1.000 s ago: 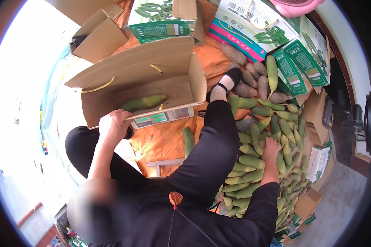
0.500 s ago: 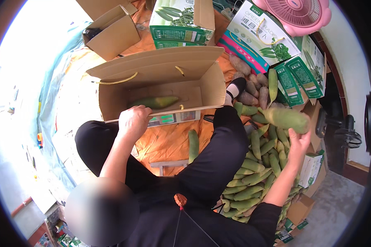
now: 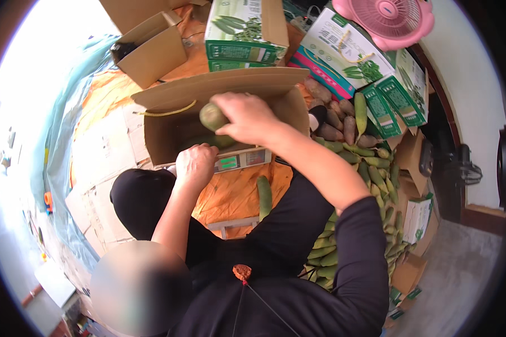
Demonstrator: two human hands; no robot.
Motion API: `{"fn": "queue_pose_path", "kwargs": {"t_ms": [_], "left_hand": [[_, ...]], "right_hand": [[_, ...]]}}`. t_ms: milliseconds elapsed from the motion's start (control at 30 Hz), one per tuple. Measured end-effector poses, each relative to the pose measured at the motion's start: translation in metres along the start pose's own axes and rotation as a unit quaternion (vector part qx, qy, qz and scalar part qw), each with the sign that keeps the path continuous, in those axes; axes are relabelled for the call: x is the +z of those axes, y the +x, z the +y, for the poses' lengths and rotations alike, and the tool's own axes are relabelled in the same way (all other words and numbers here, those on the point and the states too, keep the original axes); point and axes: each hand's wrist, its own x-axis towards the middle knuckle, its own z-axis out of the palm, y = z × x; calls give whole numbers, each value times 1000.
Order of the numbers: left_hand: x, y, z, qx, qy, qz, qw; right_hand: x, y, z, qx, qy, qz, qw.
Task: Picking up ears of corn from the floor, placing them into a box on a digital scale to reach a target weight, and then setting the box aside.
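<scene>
My right hand [image 3: 246, 119] is closed around a green radish [image 3: 212, 117], which it holds over the open cardboard box [image 3: 168, 87]. Inside that box lies another green radish [image 3: 222, 140], partly covered by my hands. My left hand [image 3: 195, 167] grips the near rim of the box, its fingertips curled over the edge. Under the box sits a digital scale [image 3: 253, 159] with a lit green display. A single green radish [image 3: 265, 197] rests on the orange sheet between my legs.
To my right spreads a large heap of green radishes [image 3: 376, 174], with brownish roots [image 3: 334, 115] beyond it. Printed cartons [image 3: 247, 33] stand at the back, a pink fan [image 3: 385, 17] at the far right. A smaller cardboard box [image 3: 154, 53] is at the back left.
My right hand has carried the green radish leftward from above the heap to over the box. My left hand stays on the rim.
</scene>
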Motion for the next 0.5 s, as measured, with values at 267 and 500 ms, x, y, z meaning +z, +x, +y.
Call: {"fn": "queue_pose_path", "kwargs": {"t_ms": [267, 500], "left_hand": [[-6, -1, 6, -14, 25, 1, 1000], [-7, 1, 5, -22, 1, 4, 1000]], "right_hand": [[105, 58, 10, 107, -111, -82, 985], [29, 15, -12, 47, 86, -57, 994]]}}
